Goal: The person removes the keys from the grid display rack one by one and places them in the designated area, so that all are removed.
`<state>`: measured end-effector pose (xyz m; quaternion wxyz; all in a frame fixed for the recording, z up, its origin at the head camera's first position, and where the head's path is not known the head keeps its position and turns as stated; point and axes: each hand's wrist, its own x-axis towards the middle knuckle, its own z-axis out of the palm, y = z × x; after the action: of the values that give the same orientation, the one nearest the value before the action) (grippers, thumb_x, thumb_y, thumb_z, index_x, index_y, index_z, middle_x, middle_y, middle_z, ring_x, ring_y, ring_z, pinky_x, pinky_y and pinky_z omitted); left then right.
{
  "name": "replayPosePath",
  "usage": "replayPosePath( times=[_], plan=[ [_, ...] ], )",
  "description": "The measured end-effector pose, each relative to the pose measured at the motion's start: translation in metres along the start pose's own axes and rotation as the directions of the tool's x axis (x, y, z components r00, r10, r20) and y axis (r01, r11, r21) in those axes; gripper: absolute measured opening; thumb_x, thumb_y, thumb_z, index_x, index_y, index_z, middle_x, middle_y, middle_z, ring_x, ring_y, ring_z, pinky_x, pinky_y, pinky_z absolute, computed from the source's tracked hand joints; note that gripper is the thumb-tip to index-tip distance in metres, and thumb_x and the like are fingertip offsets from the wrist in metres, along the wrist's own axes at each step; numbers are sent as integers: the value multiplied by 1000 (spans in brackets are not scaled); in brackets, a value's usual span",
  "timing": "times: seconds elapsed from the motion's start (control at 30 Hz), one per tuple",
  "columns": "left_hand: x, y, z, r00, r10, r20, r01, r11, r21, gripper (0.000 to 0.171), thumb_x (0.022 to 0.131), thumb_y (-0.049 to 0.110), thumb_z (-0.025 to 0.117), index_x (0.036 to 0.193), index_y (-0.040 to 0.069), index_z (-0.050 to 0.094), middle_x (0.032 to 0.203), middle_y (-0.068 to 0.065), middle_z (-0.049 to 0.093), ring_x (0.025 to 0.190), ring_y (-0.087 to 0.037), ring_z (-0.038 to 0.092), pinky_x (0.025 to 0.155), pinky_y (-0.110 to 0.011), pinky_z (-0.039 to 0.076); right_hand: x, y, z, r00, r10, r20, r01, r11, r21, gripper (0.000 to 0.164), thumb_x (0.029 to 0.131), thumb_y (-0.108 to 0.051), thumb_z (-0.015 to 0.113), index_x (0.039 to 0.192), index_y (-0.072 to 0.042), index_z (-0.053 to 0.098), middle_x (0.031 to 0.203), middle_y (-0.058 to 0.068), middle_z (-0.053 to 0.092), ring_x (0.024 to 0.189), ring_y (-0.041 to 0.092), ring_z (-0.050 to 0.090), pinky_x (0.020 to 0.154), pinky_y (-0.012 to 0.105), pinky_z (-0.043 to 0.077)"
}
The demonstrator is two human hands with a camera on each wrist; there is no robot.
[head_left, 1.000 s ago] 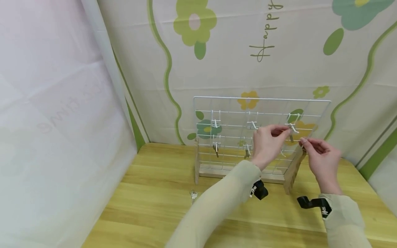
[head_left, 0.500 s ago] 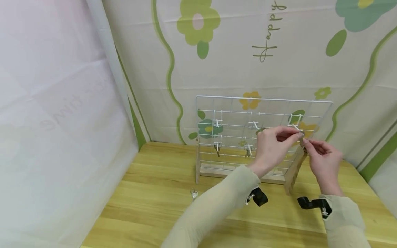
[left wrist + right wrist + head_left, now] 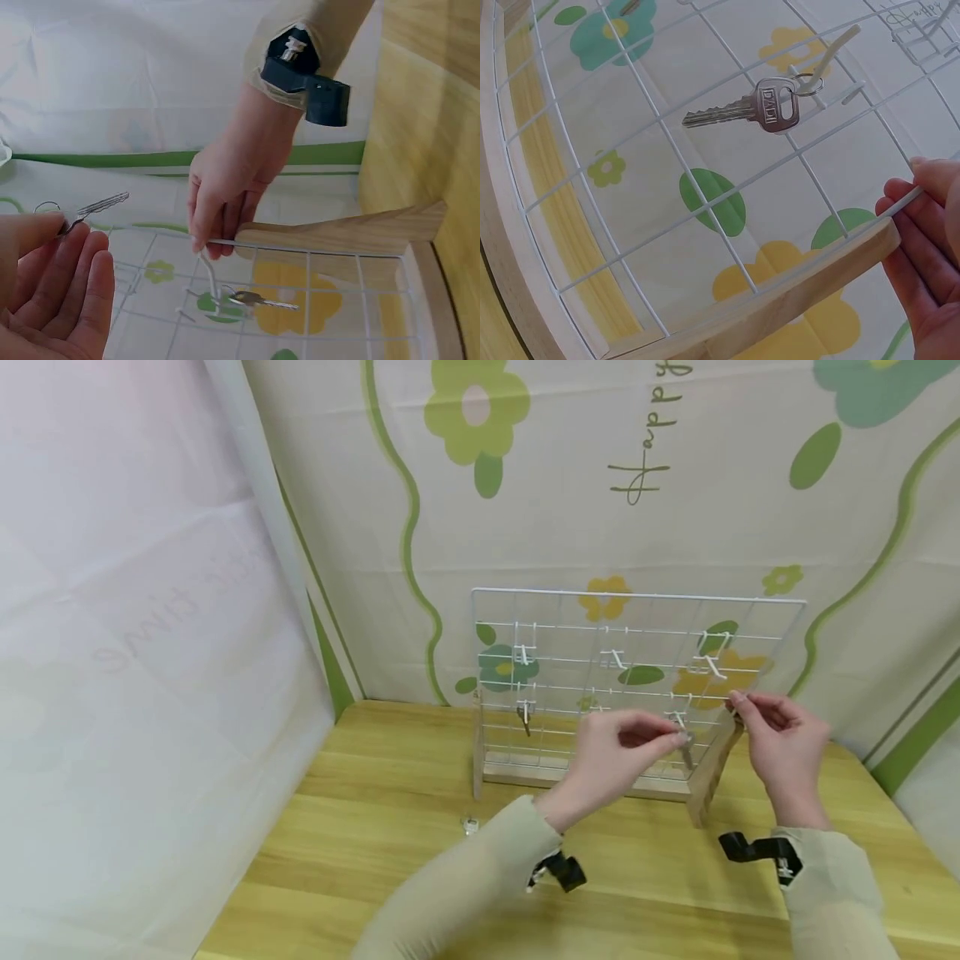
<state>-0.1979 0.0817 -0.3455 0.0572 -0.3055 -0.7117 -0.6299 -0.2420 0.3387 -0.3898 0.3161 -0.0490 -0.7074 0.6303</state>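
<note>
And here's the left hand (image 3: 609,758), low at the front of the white wire grid rack (image 3: 637,596), right by the lower hook nearest the right hand (image 3: 783,743)! Thumb and forefinger are closed in a pinch on a silver key (image 3: 101,204); the left wrist view shows it neatly, blade poking out past the fingers, ring looping above. Over on the other side, the right hand has its fingers closed on the rack's side edge, just above the wooden stand (image 3: 881,241). And look at the right wrist view: a second key (image 3: 769,114), letters stamped on its head, dangling by its ring from a white hook (image 3: 836,52), blade pointing down! Further left, another key (image 3: 524,720) hangs on the lower-left hook. Down on the table (image 3: 360,827), one more key (image 3: 471,827) lies close beside the left sleeve (image 3: 465,868). Behind it all, a flowered cloth (image 3: 555,510) reading "Happy", its lettering turned sideways.
</note>
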Motion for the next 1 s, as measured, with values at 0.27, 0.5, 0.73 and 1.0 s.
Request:
replayPosePath(
  times=[0.27, 0.5, 0.73, 1.0],
  plan=[
    [-50, -57, -34, 967, -254, 36, 254, 967, 4, 9, 90, 19, 81, 96, 14, 78, 83, 11, 72, 74, -14, 71, 66, -26, 59, 1, -3, -1, 1000, 10, -3, -10, 999, 40, 27, 89, -12, 80, 106, 8, 74, 92, 1, 77, 83, 10, 72, 74, 12, 54],
    [-89, -108, -48, 876, -480, 33, 481, 877, 1, 5, 87, 5, 81, 89, 5, 76, 75, 2, 71, 69, -20, 72, 67, -38, 62, -2, -3, 0, 999, 33, 1, -33, 997, 63, 25, 89, -8, 80, 104, 10, 72, 91, -1, 77, 82, 9, 72, 73, 13, 54],
    [-111, -127, -55, 847, -531, 26, 529, 846, 62, 5, 87, 2, 80, 85, 3, 76, 72, -2, 71, 65, -24, 72, 59, -34, 61, -2, -3, 1, 1000, 15, 1, -15, 998, 64, 24, 90, -6, 78, 105, 11, 72, 91, -1, 77, 83, 9, 72, 73, 13, 54],
    [-114, -132, -56, 841, -541, 22, 533, 834, 142, 9, 85, -1, 81, 80, 4, 75, 68, -2, 70, 59, -20, 69, 54, -31, 58, -2, -4, 1, 1000, 18, 0, -18, 999, 45, 26, 90, -9, 79, 106, 10, 73, 92, 0, 77, 82, 8, 72, 74, 13, 54]
  ],
)
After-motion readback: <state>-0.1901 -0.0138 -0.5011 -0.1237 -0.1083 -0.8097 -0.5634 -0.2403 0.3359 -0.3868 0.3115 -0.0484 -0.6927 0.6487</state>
